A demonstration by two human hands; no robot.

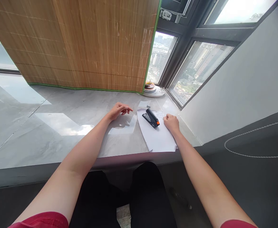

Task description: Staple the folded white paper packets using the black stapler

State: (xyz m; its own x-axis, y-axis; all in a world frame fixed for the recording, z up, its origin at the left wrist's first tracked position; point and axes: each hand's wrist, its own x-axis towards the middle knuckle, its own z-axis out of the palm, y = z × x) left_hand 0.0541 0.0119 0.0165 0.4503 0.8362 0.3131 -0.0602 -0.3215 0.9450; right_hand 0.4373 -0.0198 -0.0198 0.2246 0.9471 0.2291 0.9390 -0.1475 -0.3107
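Observation:
White sheets of paper (158,139) lie on the grey marble sill near its front edge. On top of them rests a black stapler (150,118) with an orange part at its lower right end. Just above it, at the paper's top edge, is a small grey item (148,106), too small to name. My left hand (120,110) is over the sill left of the paper, fingers loosely curled, index finger stretched toward the paper, nothing in it. At the paper's right edge, my right hand (171,122) is curled closed beside some small silvery bits (159,114); whether it holds anything is hidden.
A bamboo blind (86,44) with green edging hangs behind the sill (65,104). Stacked plates (153,90) stand in the window corner. A white wall (243,72) rises at the right, and a bead chain (253,156) loops at the far right.

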